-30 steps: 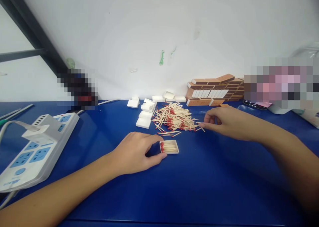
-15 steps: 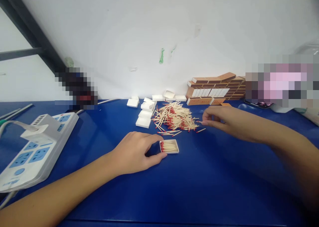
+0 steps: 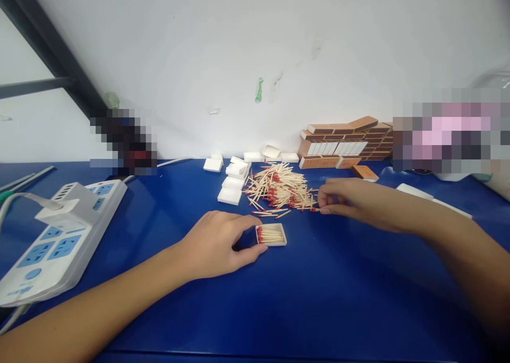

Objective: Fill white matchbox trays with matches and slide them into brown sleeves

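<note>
A small white matchbox tray (image 3: 285,235) lies on the blue table, part-filled with matches whose red heads point left. My left hand (image 3: 221,243) grips its left end between thumb and fingers. Behind the tray spreads a loose pile of red-tipped matches (image 3: 279,185). At the pile's right edge my right hand (image 3: 342,198) pinches the end of a match (image 3: 316,210), its red head pointing left. The curled fingers partly hide what else they may touch.
White trays (image 3: 229,195) stand left of and behind the pile. Brown matchboxes (image 3: 346,145) are stacked against the wall, with one box (image 3: 364,172) lying in front. White flat pieces (image 3: 414,192) lie beyond my right forearm. A power strip (image 3: 79,246) sits at left.
My right hand has moved slightly down and toward me, closing on the match that lay apart at the pile's right edge. The left hand and tray have stayed in place.
</note>
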A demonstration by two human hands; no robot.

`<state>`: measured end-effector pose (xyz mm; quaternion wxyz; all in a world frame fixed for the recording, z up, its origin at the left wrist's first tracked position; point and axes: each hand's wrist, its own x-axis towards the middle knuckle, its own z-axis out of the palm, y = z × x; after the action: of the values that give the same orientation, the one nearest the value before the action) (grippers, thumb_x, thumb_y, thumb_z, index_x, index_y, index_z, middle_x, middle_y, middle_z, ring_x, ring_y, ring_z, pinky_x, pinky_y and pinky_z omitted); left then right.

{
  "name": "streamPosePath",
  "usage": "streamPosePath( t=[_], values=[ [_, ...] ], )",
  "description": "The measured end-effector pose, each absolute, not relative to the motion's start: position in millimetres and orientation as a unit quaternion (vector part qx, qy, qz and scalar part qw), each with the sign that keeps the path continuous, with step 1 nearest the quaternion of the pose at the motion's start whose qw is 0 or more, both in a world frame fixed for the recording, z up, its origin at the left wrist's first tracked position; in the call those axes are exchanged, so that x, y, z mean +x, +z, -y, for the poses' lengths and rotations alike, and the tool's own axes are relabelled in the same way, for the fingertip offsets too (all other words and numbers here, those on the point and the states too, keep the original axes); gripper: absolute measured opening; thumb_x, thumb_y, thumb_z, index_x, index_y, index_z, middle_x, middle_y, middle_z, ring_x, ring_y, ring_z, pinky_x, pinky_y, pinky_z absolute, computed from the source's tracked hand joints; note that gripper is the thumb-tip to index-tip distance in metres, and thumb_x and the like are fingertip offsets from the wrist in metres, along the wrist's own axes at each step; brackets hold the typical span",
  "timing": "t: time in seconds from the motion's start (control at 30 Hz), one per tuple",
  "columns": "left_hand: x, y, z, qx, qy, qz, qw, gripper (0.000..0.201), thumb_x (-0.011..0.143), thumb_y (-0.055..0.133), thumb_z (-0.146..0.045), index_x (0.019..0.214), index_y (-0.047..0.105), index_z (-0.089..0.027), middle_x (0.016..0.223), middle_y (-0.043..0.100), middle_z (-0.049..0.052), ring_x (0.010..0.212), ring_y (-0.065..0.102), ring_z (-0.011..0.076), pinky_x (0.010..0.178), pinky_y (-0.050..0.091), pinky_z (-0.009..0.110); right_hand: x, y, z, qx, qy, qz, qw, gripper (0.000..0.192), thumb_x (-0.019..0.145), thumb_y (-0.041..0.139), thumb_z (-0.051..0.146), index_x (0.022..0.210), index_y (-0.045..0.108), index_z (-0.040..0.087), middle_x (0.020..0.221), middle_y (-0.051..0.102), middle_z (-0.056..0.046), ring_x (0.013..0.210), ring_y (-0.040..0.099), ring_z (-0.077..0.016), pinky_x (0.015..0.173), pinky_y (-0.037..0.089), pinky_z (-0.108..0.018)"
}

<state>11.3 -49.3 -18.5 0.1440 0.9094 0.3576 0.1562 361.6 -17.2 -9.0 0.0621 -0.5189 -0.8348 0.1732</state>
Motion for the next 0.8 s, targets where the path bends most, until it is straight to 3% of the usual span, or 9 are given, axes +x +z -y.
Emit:
streamPosePath(
  t=[0.2, 0.4, 0.8],
  values=[
    [11, -18, 50, 0.910, 0.162, -0.355, 0.140, 0.032, 0.096, 0.069, -0.042, 0.119, 0.075, -0.023, 0.061, 0.054, -0.006, 0.053, 0.051, 0.0126, 0.057, 0.035, 0.026, 346, 4, 32, -0.519, 0.198, 0.830, 0.057, 0.033, 0.101, 0.052, 0.052, 0.089, 0.065, 0.024, 0.085, 0.069, -0.006, 0.068, 0.060, -0.0202, 0.061, 0.046, -0.033],
    [11, -20, 51, 0.909, 0.164, -0.355, 0.141, 0.033, 0.096, 0.068, -0.043, 0.121, 0.074, -0.023, 0.061, 0.053, -0.007, 0.053, 0.051, 0.0125, 0.058, 0.036, 0.026, 293, 6, 52, -0.439, 0.236, 0.843, 0.203, 0.024, 0.106, 0.053, 0.043, 0.095, 0.063, 0.024, 0.091, 0.069, -0.003, 0.076, 0.060, -0.0173, 0.066, 0.045, -0.030],
    [13, -22, 52, 0.908, 0.187, -0.349, 0.137, 0.032, 0.095, 0.069, -0.042, 0.119, 0.074, -0.023, 0.062, 0.056, -0.006, 0.054, 0.052, 0.0124, 0.057, 0.035, 0.026, 267, -7, 65, -0.418, 0.222, 0.859, 0.194, 0.014, 0.104, 0.059, 0.030, 0.093, 0.063, 0.022, 0.089, 0.066, -0.002, 0.076, 0.058, -0.0161, 0.068, 0.043, -0.030]
  ],
)
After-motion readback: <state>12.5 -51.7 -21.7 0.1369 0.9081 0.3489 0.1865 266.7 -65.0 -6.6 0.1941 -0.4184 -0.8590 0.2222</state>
